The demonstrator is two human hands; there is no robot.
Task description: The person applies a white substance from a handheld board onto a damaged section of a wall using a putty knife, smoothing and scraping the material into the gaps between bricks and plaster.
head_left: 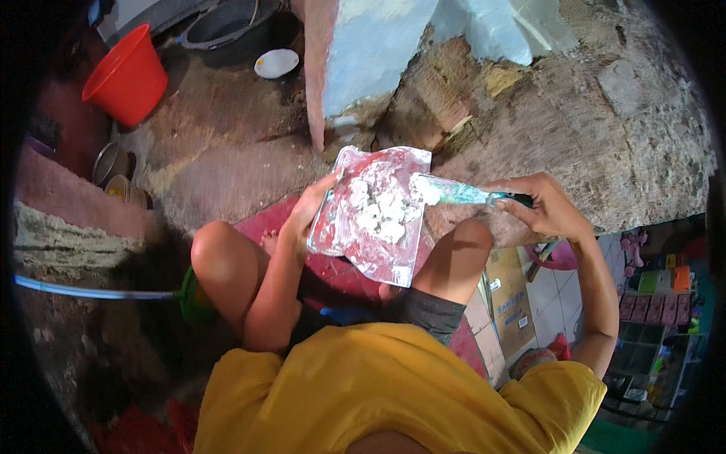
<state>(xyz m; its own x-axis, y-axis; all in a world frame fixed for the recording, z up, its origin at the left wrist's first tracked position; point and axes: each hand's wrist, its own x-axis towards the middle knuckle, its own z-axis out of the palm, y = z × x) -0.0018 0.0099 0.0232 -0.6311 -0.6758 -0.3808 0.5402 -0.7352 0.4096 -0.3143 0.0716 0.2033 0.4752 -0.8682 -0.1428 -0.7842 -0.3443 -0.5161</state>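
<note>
My left hand [310,198] grips the left side of a flat, pale-smeared board [352,246] held over my bent legs. A lumpy heap of white paste [378,208] lies on it. In my right hand [529,208] is a scraper [461,193] with a paste-smeared, greenish blade, its tip at the board's upper right in a blob of paste. My fingers wrap round its handle.
A ragged, partly painted wall corner [370,53] rises ahead beside a rough concrete ledge [590,129]. At upper left are a red bucket [125,79], a dark basin [227,34] and a white dish [276,63]. Cardboard [507,284] and cluttered shelves [654,318] lie at right.
</note>
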